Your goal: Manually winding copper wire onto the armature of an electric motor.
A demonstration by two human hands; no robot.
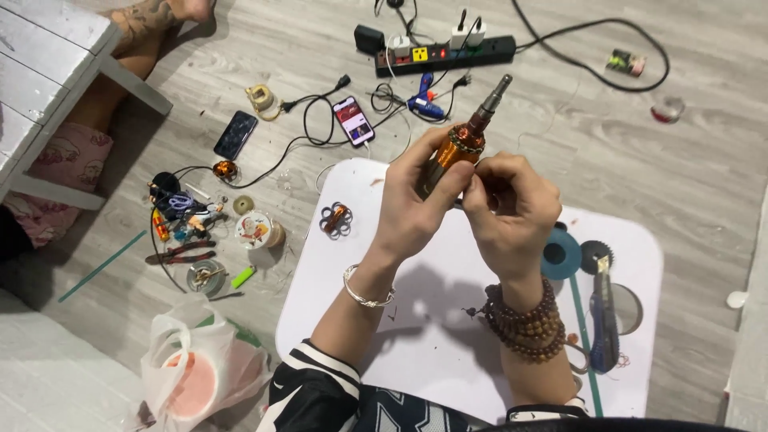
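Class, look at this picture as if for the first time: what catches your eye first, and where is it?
First, the two hands, left hand and right hand, raised together above the white table, gripping a copper-wound motor rotor whose metal shaft points up and right. Next, the clutter on the grey floor at left: tools, a lit phone, and a black power strip at the top.

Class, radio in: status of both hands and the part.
Left hand and right hand both grip copper-wound motor rotor, raised over white table. Nothing obstructing.

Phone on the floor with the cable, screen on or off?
On. The phone shows a lit, colourful screen; the other phone beside it is dark.
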